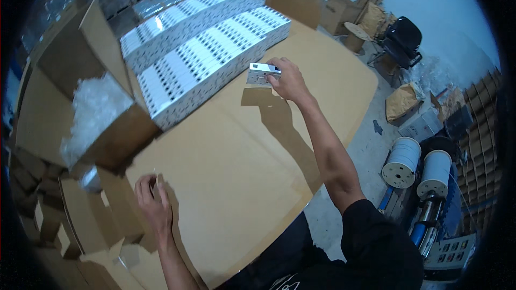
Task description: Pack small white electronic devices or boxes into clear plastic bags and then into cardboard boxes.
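Observation:
My right hand (291, 78) is closed on one end of a small white box (257, 78) with dark print. It holds the box over the far part of the cardboard-covered table (231, 182), just short of the rows of boxes; a shadow falls below it. Long rows of similar white boxes (204, 56) stand packed side by side at the far left, the back row higher. My left hand (154, 204) hovers at the table's left edge, its fingers loosely curled and thumb apart, with no object clearly visible in it.
An open carton (115, 134) with clear plastic bags (97, 113) stands left; more cartons (97, 215) lie below it. On the right floor are cable spools (402, 161), a black chair (403, 37), a paper sack (403, 102) and a machine with a control panel (451, 252).

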`<state>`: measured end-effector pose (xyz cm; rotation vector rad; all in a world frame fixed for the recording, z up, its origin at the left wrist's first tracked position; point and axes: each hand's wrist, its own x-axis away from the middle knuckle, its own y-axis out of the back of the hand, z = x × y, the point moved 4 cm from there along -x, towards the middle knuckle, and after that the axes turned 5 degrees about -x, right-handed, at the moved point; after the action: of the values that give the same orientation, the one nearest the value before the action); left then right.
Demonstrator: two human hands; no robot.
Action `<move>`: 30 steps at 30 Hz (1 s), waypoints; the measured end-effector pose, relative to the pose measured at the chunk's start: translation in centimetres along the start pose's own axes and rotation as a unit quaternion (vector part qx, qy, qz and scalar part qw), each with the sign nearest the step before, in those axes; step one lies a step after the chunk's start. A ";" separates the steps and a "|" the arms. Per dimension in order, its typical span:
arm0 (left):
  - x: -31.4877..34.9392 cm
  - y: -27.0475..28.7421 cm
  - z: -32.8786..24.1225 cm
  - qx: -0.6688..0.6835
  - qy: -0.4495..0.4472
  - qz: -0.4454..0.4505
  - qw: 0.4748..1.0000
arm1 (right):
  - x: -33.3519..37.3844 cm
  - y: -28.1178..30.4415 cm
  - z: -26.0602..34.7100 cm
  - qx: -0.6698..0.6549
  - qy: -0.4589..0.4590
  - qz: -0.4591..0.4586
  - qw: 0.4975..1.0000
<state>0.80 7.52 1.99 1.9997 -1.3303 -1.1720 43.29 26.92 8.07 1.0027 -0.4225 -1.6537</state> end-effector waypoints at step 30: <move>-1.2 0.4 4.6 0.447 0.208 -0.014 0.870 | 14.1 -20.0 21.0 -0.486 0.028 0.181 0.854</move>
<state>-3.50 8.76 0.29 2.6651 -1.7701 -0.0203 13.90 16.17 0.31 0.1759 0.2694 -1.2235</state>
